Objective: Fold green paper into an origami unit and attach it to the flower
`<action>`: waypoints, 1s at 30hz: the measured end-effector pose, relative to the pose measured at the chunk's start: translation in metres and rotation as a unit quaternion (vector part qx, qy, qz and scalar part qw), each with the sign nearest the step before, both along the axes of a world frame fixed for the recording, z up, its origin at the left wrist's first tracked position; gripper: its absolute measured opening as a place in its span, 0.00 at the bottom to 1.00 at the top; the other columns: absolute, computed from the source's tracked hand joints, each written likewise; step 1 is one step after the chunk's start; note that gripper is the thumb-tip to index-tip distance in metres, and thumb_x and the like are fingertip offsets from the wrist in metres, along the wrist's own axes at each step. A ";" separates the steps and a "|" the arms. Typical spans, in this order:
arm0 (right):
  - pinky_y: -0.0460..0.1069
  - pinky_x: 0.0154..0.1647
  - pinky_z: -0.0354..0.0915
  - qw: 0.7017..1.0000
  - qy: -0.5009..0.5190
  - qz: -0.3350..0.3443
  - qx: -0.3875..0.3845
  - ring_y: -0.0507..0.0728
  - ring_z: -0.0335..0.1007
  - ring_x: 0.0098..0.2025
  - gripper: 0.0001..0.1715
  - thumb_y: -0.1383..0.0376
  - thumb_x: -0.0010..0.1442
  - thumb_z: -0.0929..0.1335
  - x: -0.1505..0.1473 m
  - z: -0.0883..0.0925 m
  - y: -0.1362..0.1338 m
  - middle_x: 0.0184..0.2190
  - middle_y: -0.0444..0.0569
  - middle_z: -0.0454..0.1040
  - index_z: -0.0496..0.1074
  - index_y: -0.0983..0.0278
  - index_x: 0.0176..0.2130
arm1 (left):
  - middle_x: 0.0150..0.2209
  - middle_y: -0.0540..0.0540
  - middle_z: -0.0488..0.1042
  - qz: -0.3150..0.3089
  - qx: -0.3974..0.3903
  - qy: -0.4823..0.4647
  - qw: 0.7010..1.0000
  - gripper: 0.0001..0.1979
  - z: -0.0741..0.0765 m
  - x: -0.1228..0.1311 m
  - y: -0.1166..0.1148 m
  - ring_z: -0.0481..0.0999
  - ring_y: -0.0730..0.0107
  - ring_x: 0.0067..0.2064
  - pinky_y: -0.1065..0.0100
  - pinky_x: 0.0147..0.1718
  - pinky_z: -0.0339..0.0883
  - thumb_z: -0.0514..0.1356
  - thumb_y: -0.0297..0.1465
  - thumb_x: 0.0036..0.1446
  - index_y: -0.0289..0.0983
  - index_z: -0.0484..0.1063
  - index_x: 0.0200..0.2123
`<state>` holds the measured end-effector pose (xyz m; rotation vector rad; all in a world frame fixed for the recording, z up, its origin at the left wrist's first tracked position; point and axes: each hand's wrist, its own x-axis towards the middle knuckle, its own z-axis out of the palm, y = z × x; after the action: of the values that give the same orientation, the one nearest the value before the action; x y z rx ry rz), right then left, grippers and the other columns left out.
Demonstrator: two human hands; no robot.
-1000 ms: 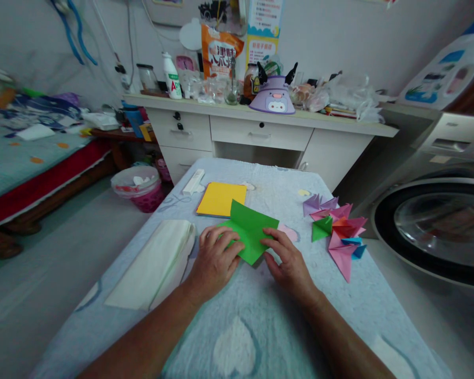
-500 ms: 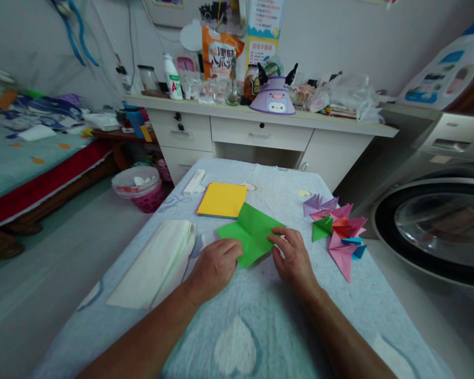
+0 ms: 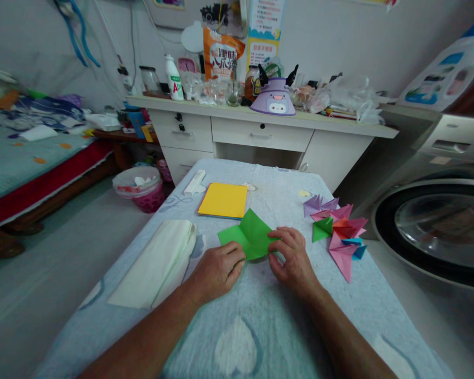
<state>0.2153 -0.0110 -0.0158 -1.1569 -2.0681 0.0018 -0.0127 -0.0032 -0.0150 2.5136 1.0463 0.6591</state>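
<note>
A green sheet of origami paper (image 3: 253, 234), creased and partly folded up, is held between both hands over the table. My left hand (image 3: 221, 266) pinches its lower left edge, the fingers closed on it. At the right edge, the thumb and fingers of my right hand (image 3: 290, 258) grip the paper. Behind it lies a stack of square paper (image 3: 223, 199) with a yellow sheet on top. Several folded paper pieces (image 3: 339, 227) in purple, pink, green, orange and blue lie in a cluster to the right of my right hand.
The cloth-covered table (image 3: 237, 305) has a folded white cloth-like bundle (image 3: 158, 263) on its left and a narrow white box (image 3: 195, 182) at the far left. Beyond stands a white cabinet (image 3: 260, 131) crowded with items. A washing machine (image 3: 438, 210) is at right, a pink bin (image 3: 142, 189) at left.
The near part of the green paper has been folded up, so its lower point no longer shows. My left hand has shifted slightly right, and my right hand's fingers have curled in closer.
</note>
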 end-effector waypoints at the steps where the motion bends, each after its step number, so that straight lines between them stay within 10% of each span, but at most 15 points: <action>1: 0.66 0.57 0.56 1.000 0.012 0.007 -0.009 0.64 0.64 0.53 0.10 0.72 0.53 0.68 0.000 0.001 0.000 0.45 0.50 0.74 0.69 0.59 0.36 | 0.37 0.45 0.73 0.001 -0.006 -0.014 1.000 0.09 0.000 -0.001 0.001 0.75 0.66 0.40 0.66 0.40 0.69 0.50 0.26 0.62 0.37 0.71 0.36; 12: 0.65 0.60 0.57 0.984 0.117 0.076 -0.113 0.62 0.66 0.57 0.07 0.70 0.56 0.68 0.014 -0.001 0.004 0.45 0.50 0.76 0.71 0.58 0.36 | 0.37 0.47 0.75 -0.009 -0.081 -0.092 0.992 0.10 0.007 -0.006 0.002 0.75 0.66 0.40 0.66 0.42 0.67 0.57 0.21 0.49 0.38 0.71 0.36; 30: 0.73 0.64 0.43 0.981 0.031 0.103 -0.162 0.66 0.57 0.65 0.04 0.67 0.60 0.69 0.015 0.008 0.000 0.50 0.51 0.75 0.75 0.58 0.37 | 0.35 0.49 0.77 0.006 -0.194 -0.102 0.976 0.08 0.012 -0.014 0.006 0.75 0.66 0.39 0.68 0.40 0.67 0.55 0.29 0.56 0.37 0.74 0.37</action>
<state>0.2301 -0.0108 -0.0081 -1.1068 -2.1746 0.4834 -0.0264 0.0032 -0.0027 2.0608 1.0047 0.6306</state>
